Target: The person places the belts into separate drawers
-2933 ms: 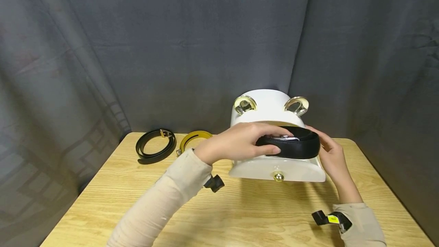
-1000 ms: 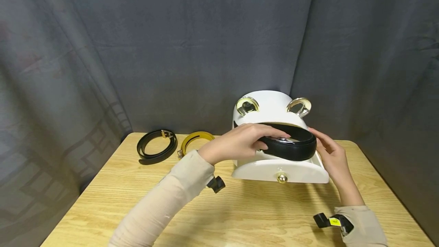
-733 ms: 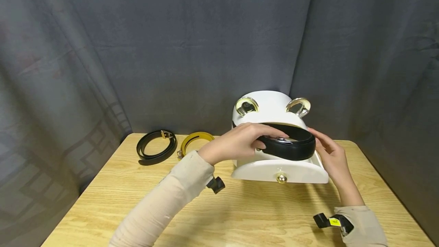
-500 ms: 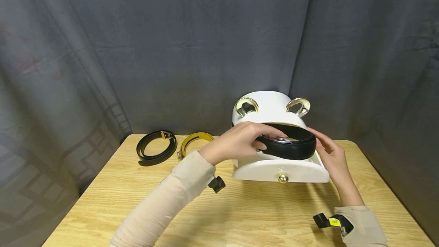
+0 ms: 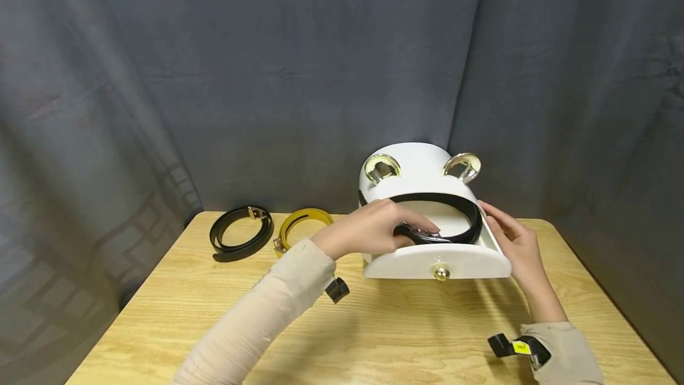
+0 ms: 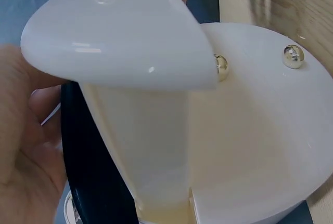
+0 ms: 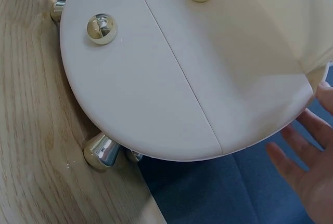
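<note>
A coiled black belt (image 5: 472, 227) with a silver buckle sits inside the pulled-out upper drawer (image 5: 401, 265) of a white rounded box (image 5: 419, 166). My left hand (image 5: 369, 228) reaches into the drawer and pinches the belt at its buckle. In the left wrist view the belt (image 6: 93, 167) runs beside that hand's fingers (image 6: 49, 109), under the drawer's pale front. My right hand (image 5: 515, 247) touches the drawer's right side with fairly straight fingers. The right wrist view shows its thumb and fingers (image 7: 294, 164) at the drawer's edge.
Another coiled black belt (image 5: 219, 227) and a yellow belt (image 5: 307, 214) lie at the back left of the wooden table (image 5: 374, 337). Two gold ears (image 5: 382, 168) stand on the box. A lower compartment front carries a gold knob (image 7: 101, 29). A grey curtain (image 5: 299, 76) hangs behind.
My left hand has lowered the black belt from above the drawer down into it. The right hand stays at the drawer's side.
</note>
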### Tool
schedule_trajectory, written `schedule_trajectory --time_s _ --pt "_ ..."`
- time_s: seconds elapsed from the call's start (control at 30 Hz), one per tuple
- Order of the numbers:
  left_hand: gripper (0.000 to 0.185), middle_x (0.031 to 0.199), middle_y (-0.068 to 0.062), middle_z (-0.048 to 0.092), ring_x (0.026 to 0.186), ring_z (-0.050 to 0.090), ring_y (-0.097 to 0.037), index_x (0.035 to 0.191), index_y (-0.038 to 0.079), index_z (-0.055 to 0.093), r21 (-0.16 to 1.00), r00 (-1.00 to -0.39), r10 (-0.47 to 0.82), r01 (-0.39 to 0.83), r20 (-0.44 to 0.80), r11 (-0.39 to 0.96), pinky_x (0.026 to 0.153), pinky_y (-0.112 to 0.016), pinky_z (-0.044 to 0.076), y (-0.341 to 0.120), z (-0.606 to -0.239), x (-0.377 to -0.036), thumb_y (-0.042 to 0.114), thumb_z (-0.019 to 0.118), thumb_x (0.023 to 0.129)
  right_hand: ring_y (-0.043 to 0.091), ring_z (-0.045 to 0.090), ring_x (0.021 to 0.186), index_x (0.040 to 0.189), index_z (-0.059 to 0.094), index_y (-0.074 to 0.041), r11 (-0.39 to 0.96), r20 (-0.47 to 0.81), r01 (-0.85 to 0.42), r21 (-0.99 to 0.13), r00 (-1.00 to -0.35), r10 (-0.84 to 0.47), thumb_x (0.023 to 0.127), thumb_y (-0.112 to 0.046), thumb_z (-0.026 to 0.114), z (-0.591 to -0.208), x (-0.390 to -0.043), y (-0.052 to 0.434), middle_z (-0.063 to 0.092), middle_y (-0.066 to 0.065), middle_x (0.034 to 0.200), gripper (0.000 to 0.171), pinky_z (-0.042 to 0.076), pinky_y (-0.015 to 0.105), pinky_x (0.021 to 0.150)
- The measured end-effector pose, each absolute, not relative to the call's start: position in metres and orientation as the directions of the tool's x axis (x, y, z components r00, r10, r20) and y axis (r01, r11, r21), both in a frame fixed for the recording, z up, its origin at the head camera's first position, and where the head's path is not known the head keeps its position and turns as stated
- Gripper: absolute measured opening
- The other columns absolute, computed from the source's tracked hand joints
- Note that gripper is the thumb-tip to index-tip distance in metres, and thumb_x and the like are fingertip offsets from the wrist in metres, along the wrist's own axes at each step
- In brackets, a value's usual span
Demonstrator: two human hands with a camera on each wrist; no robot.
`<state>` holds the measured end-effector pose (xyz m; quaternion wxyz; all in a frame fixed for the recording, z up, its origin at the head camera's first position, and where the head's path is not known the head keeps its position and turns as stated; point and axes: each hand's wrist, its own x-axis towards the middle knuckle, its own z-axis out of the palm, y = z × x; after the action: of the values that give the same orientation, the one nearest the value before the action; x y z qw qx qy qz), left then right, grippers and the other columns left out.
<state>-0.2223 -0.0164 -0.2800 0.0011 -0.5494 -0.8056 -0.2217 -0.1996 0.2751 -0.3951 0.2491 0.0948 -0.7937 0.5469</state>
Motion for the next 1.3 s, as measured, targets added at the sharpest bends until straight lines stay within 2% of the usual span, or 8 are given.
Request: schedule_trajectory --time_s 0.1,0.3,0.73,0.83,0.97,1.03,1.17,1.3 --pt "0.032 0.115 0.008 0.071 0.099 0.059 0.008 0.121 0.016 0.073 0.383 -0.387 0.889 0.881 0.244 0.278 0.086 -0.011 0.043 -0.016 -0.281 -0.224 0.005 0.070 0.090 -0.010 0.056 0.106 0.138 0.059 -0.008 0.396 0.501 -0.421 -0.816 -0.857 0.123 0.103 -0.012 0.054 -0.394 -0.199 0.275 0.060 -0.030 0.118 0.036 0.044 0.008 0.079" --pt "0.031 0.108 0.007 0.073 0.092 0.060 0.011 0.120 0.014 0.073 0.437 -0.373 0.906 0.862 0.203 0.257 0.083 -0.010 0.045 -0.011 -0.279 -0.224 0.003 0.070 0.090 -0.010 0.056 0.105 0.138 0.059 -0.008 0.393 0.498 -0.416 -0.820 -0.857 0.131 0.103 -0.011 0.054 -0.393 -0.199 0.275 0.061 -0.030 0.116 0.036 0.045 0.008 0.077" --pt "0.032 0.108 0.010 0.073 0.092 0.060 0.008 0.118 0.014 0.074 0.474 -0.311 0.938 0.856 0.150 0.208 0.084 -0.012 0.046 -0.004 -0.277 -0.232 0.004 0.074 0.087 -0.010 0.057 0.105 0.137 0.058 -0.005 0.376 0.499 -0.419 -0.827 -0.855 0.143 0.102 -0.010 0.054 -0.392 -0.197 0.273 0.061 -0.030 0.116 0.036 0.044 0.007 0.078" --pt "0.033 0.107 0.018 0.071 0.093 0.057 0.009 0.118 0.020 0.075 0.425 -0.331 0.936 0.869 0.121 0.253 0.083 -0.011 0.044 -0.005 -0.275 -0.232 0.009 0.075 0.087 -0.011 0.057 0.104 0.136 0.059 -0.005 0.373 0.498 -0.416 -0.829 -0.853 0.156 0.102 -0.009 0.055 -0.393 -0.197 0.272 0.062 -0.031 0.115 0.035 0.044 0.007 0.077" --pt "0.036 0.108 0.027 0.067 0.098 0.054 0.010 0.119 0.029 0.074 0.331 -0.405 0.909 0.875 0.100 0.354 0.082 -0.011 0.043 -0.015 -0.273 -0.231 0.017 0.079 0.085 -0.011 0.056 0.104 0.136 0.059 -0.004 0.384 0.499 -0.412 -0.826 -0.852 0.159 0.102 -0.009 0.055 -0.394 -0.197 0.273 0.061 -0.031 0.115 0.035 0.044 0.007 0.077" --pt "0.037 0.110 0.024 0.068 0.101 0.055 0.007 0.118 0.028 0.074 0.309 -0.437 0.891 0.870 0.120 0.385 0.084 -0.013 0.043 -0.024 -0.272 -0.232 0.021 0.082 0.083 -0.011 0.056 0.105 0.137 0.059 -0.005 0.387 0.496 -0.410 -0.826 -0.854 0.154 0.102 -0.010 0.055 -0.393 -0.197 0.274 0.061 -0.031 0.115 0.036 0.044 0.007 0.078" --pt "0.037 0.111 0.016 0.070 0.102 0.058 -0.001 0.115 0.022 0.076 0.287 -0.458 0.867 0.872 0.198 0.395 0.088 -0.016 0.043 -0.042 -0.271 -0.238 0.021 0.086 0.079 -0.010 0.056 0.106 0.139 0.058 -0.006 0.392 0.492 -0.407 -0.825 -0.859 0.143 0.103 -0.013 0.054 -0.391 -0.198 0.274 0.060 -0.031 0.117 0.037 0.045 0.007 0.078" --pt "0.027 0.106 0.013 0.072 0.098 0.059 -0.003 0.109 0.020 0.078 0.284 -0.434 0.868 0.887 0.241 0.365 0.087 -0.017 0.044 -0.048 -0.273 -0.243 0.015 0.081 0.083 -0.011 0.055 0.107 0.138 0.058 -0.006 0.395 0.500 -0.416 -0.819 -0.855 0.138 0.103 -0.013 0.054 -0.390 -0.200 0.276 0.060 -0.031 0.117 0.036 0.044 0.008 0.079"
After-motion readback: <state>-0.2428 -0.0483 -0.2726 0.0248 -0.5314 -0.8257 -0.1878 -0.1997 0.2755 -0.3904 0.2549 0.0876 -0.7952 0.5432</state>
